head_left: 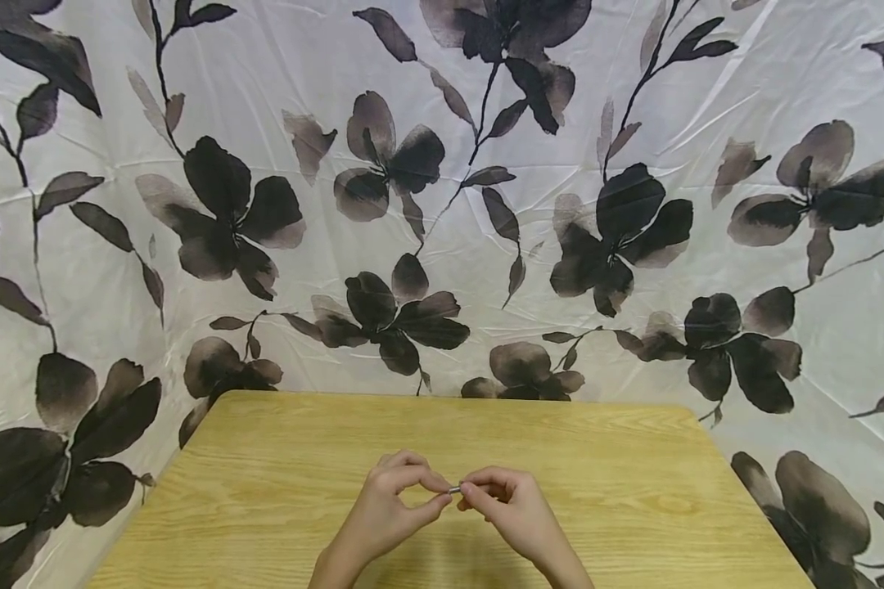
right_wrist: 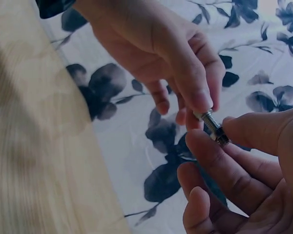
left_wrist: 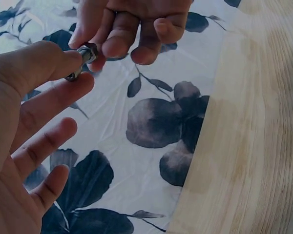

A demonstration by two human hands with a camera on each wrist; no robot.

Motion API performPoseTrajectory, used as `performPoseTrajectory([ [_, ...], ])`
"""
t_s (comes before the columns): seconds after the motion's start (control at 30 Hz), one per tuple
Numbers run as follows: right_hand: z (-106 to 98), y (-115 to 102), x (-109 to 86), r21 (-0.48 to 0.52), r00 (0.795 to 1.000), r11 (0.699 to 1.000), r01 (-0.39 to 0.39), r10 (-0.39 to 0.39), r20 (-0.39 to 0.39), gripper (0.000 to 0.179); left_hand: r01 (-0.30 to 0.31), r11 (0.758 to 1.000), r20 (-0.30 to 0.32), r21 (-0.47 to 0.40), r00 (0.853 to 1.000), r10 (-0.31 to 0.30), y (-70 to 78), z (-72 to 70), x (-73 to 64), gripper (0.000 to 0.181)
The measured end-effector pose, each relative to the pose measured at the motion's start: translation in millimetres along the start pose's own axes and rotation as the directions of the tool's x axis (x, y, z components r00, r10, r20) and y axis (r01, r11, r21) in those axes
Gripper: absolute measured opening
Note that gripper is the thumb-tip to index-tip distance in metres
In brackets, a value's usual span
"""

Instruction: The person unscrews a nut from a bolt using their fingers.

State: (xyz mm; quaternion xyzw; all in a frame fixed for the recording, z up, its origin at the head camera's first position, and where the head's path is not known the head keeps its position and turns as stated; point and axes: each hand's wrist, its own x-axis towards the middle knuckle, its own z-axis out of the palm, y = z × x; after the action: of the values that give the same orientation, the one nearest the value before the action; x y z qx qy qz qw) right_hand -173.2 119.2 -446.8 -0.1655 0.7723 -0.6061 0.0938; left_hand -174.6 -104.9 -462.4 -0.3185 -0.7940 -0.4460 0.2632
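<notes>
A small silver metal bolt with visible threads lies between my two hands, above the table. My left hand pinches one end of it between thumb and index finger, the other fingers spread apart in the left wrist view. On the bolt's far end sits a hex nut. Thumb and fingers of my right hand pinch the bolt's nut end, with the remaining fingers loosely bent in the right wrist view. The fingertips partly cover both ends of the bolt.
Below the hands is a light wood-grain table with rounded far corners. A white cloth with dark flower prints hangs behind it and along both sides. A dark band shows at the left wrist.
</notes>
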Motion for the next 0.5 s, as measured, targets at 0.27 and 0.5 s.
performPoseTrajectory([
  [0.27, 0.4, -1.4, -0.7, 0.000, 0.999, 0.999, 0.044, -0.044, -0.030, 0.023, 0.042, 0.999, 0.014, 0.021, 0.999, -0.042, -1.1, -1.8, -0.1, 0.022],
  [0.5, 0.6, -2.7, -0.6, 0.005, 0.998, 0.998, 0.057, -0.057, -0.020, 0.025, 0.077, 0.997, 0.022, 0.007, 0.997, -0.077, -0.5, -3.4, 0.1, 0.021],
])
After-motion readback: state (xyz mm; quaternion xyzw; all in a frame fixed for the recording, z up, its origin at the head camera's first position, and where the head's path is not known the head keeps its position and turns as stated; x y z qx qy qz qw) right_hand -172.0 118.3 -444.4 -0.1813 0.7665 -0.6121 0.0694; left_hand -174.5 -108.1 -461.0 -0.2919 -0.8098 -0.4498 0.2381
